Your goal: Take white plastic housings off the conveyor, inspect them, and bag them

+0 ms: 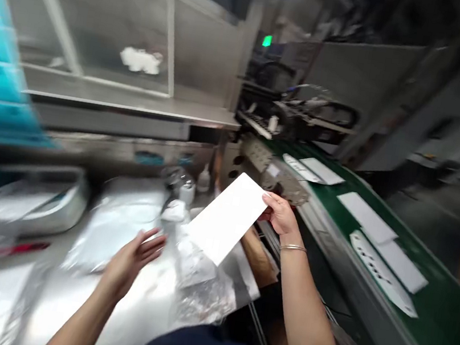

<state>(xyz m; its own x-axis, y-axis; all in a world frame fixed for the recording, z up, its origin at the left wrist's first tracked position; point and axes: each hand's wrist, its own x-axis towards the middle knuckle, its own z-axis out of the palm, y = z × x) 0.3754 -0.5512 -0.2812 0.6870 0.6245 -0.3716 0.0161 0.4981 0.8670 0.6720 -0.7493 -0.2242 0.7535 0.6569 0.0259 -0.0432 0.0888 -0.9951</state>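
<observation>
A blank white rectangular card (230, 216) is pinched at its upper right corner by my right hand (280, 213), between the table and the conveyor. The card is tilted, held in the air above clear plastic bags. My left hand (133, 259) hovers over the metal table with fingers apart and nothing in it. Near that hand lies a stack of clear plastic packets (119, 219). Below the card are crumpled clear bags (204, 289). Blur hides fine detail.
On the right runs a green conveyor belt (443, 337) carrying white cards (368, 216) and a long white piece with black marks (383, 273). Left stand a white bin (74, 201) and a red-handled tool (28, 248). Small bottles (187, 192) stand behind, below a metal shelf (137, 102).
</observation>
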